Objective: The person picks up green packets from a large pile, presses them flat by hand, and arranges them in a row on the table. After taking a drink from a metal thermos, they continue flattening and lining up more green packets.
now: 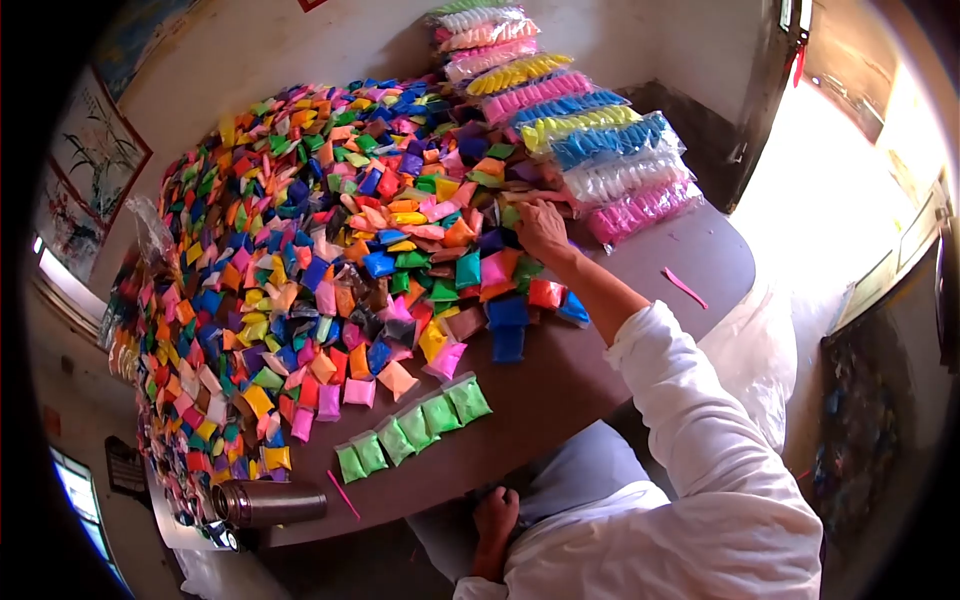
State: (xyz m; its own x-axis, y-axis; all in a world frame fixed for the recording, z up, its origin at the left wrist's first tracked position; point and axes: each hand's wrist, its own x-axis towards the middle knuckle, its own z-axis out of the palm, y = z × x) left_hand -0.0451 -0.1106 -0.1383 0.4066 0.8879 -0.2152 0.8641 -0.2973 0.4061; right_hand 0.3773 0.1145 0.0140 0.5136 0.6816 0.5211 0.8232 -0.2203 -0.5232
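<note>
A big heap of small coloured powder packets point(330, 250) covers most of a brown table point(560, 370). My right hand point(540, 228) reaches from a white sleeve to the heap's near edge. It lies palm down, with the fingertips on a green and an orange packet, gripping nothing that I can see. My left hand point(495, 520) rests low by my grey trousers at the table's edge, holding nothing visible; its fingers are hidden. A row of several green packets point(415, 428) lies apart from the heap on bare tabletop.
Clear bags of sorted packets point(590, 140), pink, blue, yellow and white, are stacked along the far end of the table. A metal flask point(268, 502) lies at the near corner. Two pink strips point(684, 287) lie on the table. A white plastic bag point(755, 350) hangs beside my arm.
</note>
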